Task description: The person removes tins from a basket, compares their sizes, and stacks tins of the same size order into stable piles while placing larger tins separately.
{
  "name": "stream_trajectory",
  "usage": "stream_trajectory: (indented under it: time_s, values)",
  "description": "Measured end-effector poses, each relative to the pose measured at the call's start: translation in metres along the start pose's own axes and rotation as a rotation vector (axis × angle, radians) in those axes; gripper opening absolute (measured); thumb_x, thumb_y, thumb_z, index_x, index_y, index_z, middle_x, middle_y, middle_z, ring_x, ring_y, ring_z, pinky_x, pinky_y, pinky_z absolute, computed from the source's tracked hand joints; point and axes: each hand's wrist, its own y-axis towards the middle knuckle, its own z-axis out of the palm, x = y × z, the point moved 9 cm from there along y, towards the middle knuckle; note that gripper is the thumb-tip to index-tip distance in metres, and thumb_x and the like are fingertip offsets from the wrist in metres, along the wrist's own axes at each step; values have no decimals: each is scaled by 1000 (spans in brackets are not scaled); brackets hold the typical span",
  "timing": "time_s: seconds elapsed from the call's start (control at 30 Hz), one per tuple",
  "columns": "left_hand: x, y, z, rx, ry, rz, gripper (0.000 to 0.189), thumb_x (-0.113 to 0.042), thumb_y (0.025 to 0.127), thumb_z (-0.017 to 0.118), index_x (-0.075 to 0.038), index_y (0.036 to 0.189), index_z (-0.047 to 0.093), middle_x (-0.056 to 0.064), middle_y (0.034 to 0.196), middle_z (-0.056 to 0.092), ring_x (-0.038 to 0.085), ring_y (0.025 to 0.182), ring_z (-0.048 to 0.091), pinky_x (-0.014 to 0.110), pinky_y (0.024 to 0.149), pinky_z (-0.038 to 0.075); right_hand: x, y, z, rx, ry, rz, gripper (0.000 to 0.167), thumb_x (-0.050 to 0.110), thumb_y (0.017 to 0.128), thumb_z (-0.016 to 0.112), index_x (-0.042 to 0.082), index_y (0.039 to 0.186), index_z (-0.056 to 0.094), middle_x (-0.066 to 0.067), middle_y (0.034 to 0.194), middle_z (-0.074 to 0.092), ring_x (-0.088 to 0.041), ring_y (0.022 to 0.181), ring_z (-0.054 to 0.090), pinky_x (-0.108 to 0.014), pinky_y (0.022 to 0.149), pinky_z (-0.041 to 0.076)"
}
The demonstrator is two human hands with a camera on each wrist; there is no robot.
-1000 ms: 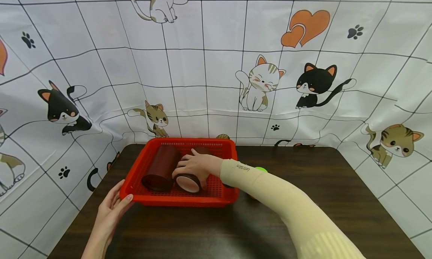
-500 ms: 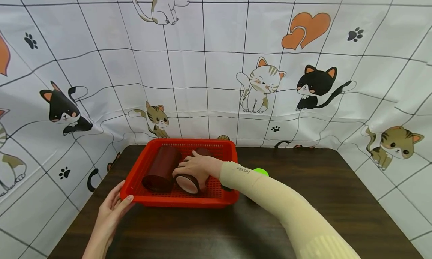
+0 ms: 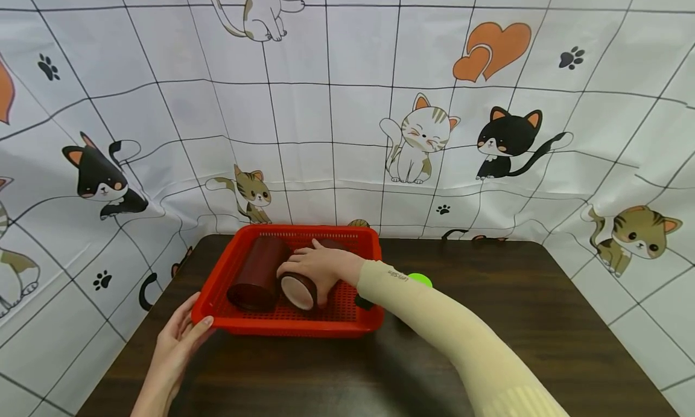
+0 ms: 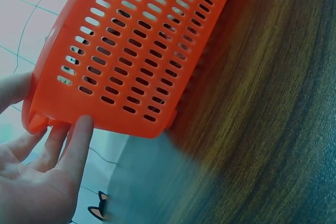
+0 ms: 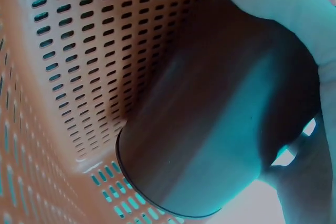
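Observation:
A red slotted plastic basket stands on the table, and my left hand grips its near left corner. In the left wrist view the fingers of that hand curl under the basket's rim, against its slotted wall. Inside lie two dark brown cylindrical canisters on their sides. My right hand holds the right-hand canister from above, its pale round end toward me. The left-hand canister lies beside it, untouched. The right wrist view shows the held canister's smooth side close to the slotted wall.
A bright green round top shows behind my right sleeve; the rest of that object is hidden. The dark wood table extends right and in front. A white cat-print sheet hangs behind the table and at both sides.
The held canister has turned slightly within the basket, so its pale end faces me a little differently. My left hand keeps its grip on the basket corner.

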Motion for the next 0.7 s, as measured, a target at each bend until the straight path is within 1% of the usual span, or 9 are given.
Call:
stream_trajectory:
  time_s: [0.03, 0.1, 0.2, 0.27, 0.37, 0.43, 0.5, 0.7]
  values:
    - [0, 0, 0, 0, 1, -1, 72, -11, 97, 62, -12, 157, 23, -18, 123, 53, -8, 106, 62, 16, 85, 57, -2, -1, -2, -16, 35, 2, 104, 45, 66, 90, 33, 150, 30, 6, 153, 40, -23, 146, 32, -65, 120, 22]
    - [0, 0, -1, -1, 5, 0, 72, -11, 97, 62, -12, 157, 23, -18, 123, 53, -8, 106, 62, 16, 85, 57, -7, -2, -8, -61, 109, -1, 105, 45, 65, 90, 32, 149, 29, 6, 149, 42, -21, 141, 38, -60, 119, 28]
    - [1, 0, -2, -4, 14, -4, 72, -12, 97, 63, -13, 158, 23, -18, 123, 52, -8, 106, 62, 17, 86, 57, -9, -3, -19, -137, 198, -23, 104, 46, 64, 91, 26, 147, 31, 5, 143, 45, -18, 133, 43, -46, 114, 38]
    - [1, 0, -2, -5, 17, -6, 73, -12, 97, 63, -13, 158, 22, -17, 124, 52, -8, 106, 62, 17, 86, 57, -10, -4, -23, -181, 258, -50, 103, 45, 65, 90, 23, 146, 31, 4, 142, 45, -15, 129, 44, -38, 109, 41]
    - [1, 0, -2, -4, 11, -5, 73, -12, 97, 63, -13, 158, 22, -17, 124, 52, -8, 106, 62, 18, 86, 57, -9, -3, -28, -222, 336, -87, 101, 43, 66, 90, 20, 145, 31, 3, 141, 44, -12, 128, 43, -30, 108, 41]
    - [1, 0, -2, -3, 8, -3, 73, -11, 97, 63, -13, 158, 22, -17, 124, 52, -8, 106, 62, 18, 86, 57, -9, -3, -29, -240, 373, -105, 100, 41, 67, 90, 18, 144, 31, 3, 141, 45, -11, 127, 44, -27, 108, 42]
    - [0, 1, -1, -1, 4, -1, 73, -11, 97, 62, -13, 158, 22, -17, 124, 52, -8, 106, 62, 17, 86, 57, -8, -3, -31, -252, 387, -117, 100, 39, 67, 90, 18, 144, 31, 3, 141, 46, -11, 126, 45, -26, 109, 41]
    - [0, 1, 0, 3, 5, -3, 72, -11, 97, 62, -12, 158, 22, -17, 123, 53, -8, 106, 62, 15, 85, 57, -6, -5, -32, -253, 381, -121, 104, 37, 68, 89, 18, 150, 29, 4, 146, 44, -12, 131, 43, -29, 113, 39]
